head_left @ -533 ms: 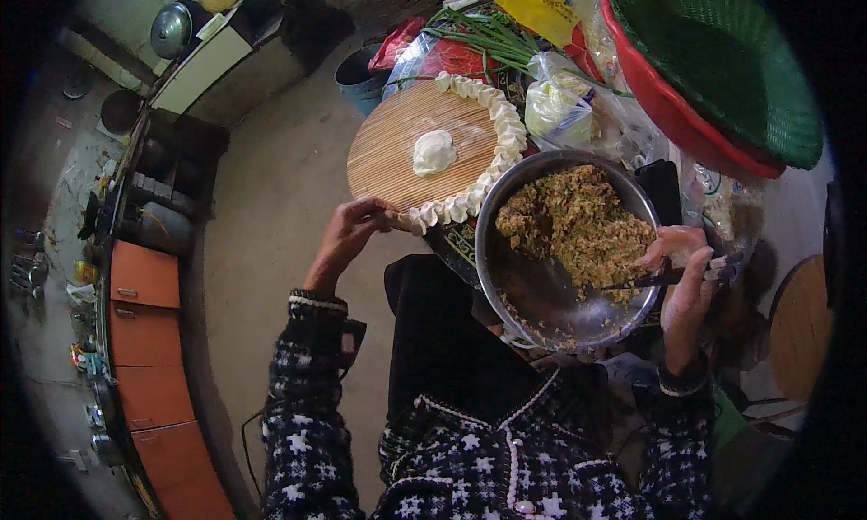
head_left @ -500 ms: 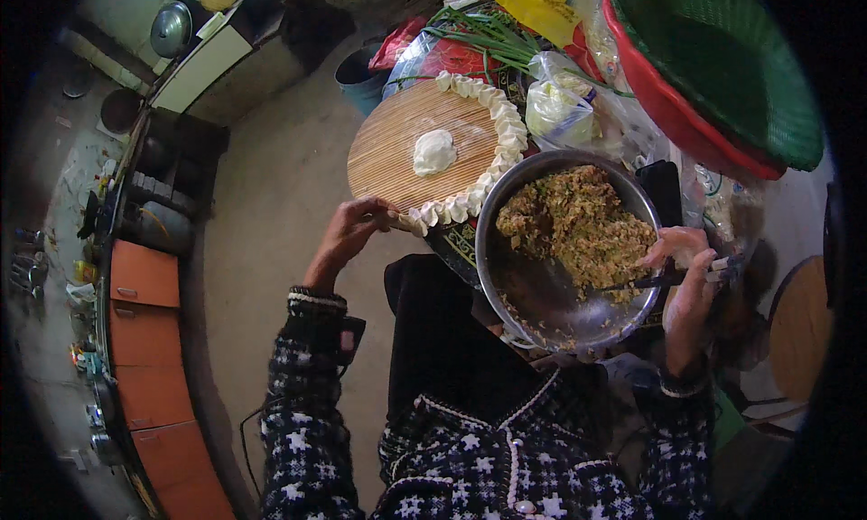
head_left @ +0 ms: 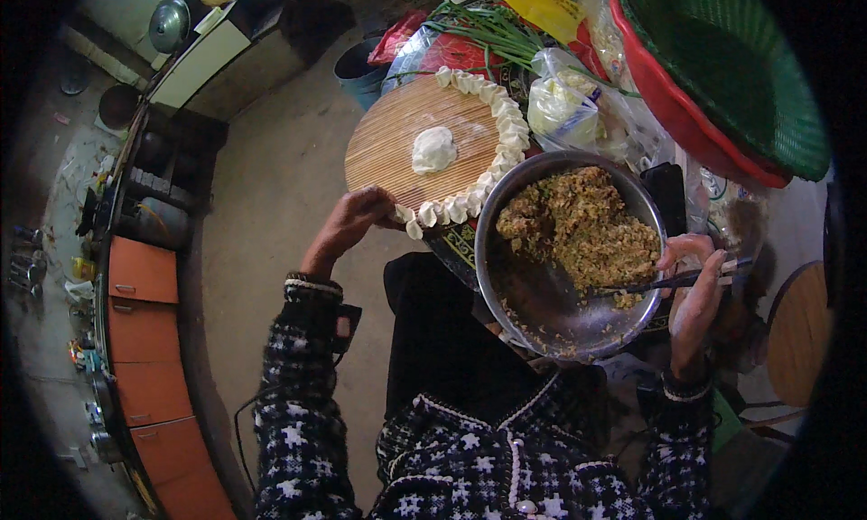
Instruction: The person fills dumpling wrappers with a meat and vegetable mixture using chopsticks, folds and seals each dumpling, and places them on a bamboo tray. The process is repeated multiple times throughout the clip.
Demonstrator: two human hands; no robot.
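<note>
Right, from my distant seat I've got the left hand (head_left: 350, 220) at the round board's (head_left: 388, 127) near edge, fingertips by the end of the curving row of dumplings (head_left: 511, 133), and I can't tell whether they're pinching that last one. Ahead and to the right of those fingertips lies white dough (head_left: 434, 149); meanwhile my right hand (head_left: 696, 312) has its fingers closed around chopsticks (head_left: 648, 286), their tips reaching leftward from the grip to the filling (head_left: 591, 222) inside the metal bowl (head_left: 537, 299).

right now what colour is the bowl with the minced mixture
The bowl is silvery grey, seen best in the head view.
</note>
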